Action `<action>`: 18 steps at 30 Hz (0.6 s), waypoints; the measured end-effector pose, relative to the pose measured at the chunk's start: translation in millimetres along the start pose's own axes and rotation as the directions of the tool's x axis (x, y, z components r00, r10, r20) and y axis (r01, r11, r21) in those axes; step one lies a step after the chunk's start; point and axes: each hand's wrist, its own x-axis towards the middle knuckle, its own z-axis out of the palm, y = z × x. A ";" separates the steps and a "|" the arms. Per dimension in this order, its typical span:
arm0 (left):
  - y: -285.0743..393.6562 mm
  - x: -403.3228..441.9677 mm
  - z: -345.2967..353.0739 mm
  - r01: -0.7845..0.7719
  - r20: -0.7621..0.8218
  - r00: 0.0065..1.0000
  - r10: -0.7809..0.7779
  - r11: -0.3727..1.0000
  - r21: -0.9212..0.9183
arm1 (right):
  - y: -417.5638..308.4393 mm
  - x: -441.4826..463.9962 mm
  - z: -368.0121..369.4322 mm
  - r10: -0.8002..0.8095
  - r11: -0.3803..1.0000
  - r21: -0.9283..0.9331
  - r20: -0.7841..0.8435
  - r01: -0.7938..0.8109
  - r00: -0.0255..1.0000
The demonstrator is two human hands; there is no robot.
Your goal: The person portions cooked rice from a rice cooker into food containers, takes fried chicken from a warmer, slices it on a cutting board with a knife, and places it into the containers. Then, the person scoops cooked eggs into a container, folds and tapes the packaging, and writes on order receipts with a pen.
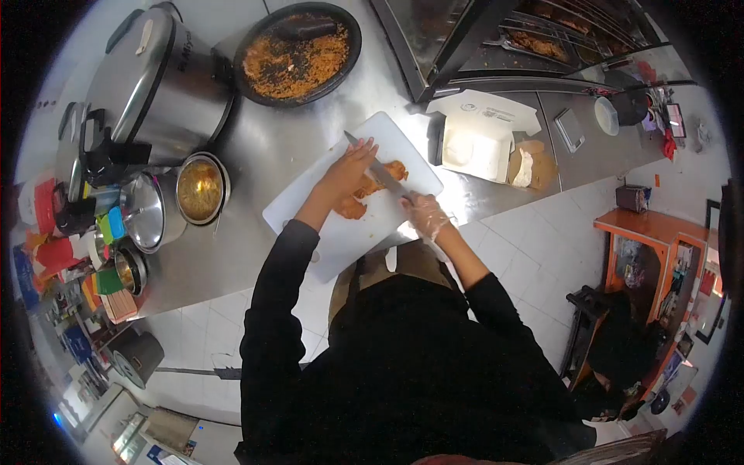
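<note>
A knife lies slantwise over pieces of fried chicken on a white cutting board. My right hand, in a clear plastic glove, is closed around the knife's handle at the board's right side. My left hand rests on the blade near its tip, fingers stretched out and pointing away from me. Part of the chicken sits beneath the blade and is hidden by it and by my left hand.
Behind the board stands a black bowl of orange-brown rice. An open white takeaway box is at the right, below a glass display cabinet. Large steel cookers and a metal bowl stand on the left.
</note>
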 end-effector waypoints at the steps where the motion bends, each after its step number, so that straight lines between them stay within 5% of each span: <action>1: 10.9 1.5 -8.6 -0.024 -0.005 1.000 0.024 0.998 -0.056 | -2.9 -9.0 -13.9 -0.027 0.997 -0.080 -0.044 0.024 0.999; 4: 23.4 -4.6 14.0 -0.060 -0.018 0.998 0.059 0.996 -0.071 | -24.8 -33.3 -50.3 0.127 0.973 -0.206 0.097 -0.105 0.987; 6: 17.5 -3.1 17.1 -0.041 -0.027 0.999 0.040 0.998 -0.041 | 3.9 -17.9 -2.2 0.137 0.976 -0.185 0.090 -0.118 0.986; 11: -5.1 12.4 -4.8 0.045 0.031 0.998 -0.048 0.996 0.081 | 5.7 26.1 29.8 0.014 0.999 -0.033 -0.071 -0.016 0.997; 14: -15.5 30.9 -0.2 -0.061 -0.013 0.998 0.063 0.991 0.116 | -2.7 14.4 -25.3 -0.037 0.995 -0.097 -0.018 0.035 0.999; 18: 17.5 24.9 0.4 -0.072 0.001 0.997 0.073 0.985 -0.155 | -0.8 -12.3 -44.7 0.072 0.982 -0.173 -0.013 -0.073 0.997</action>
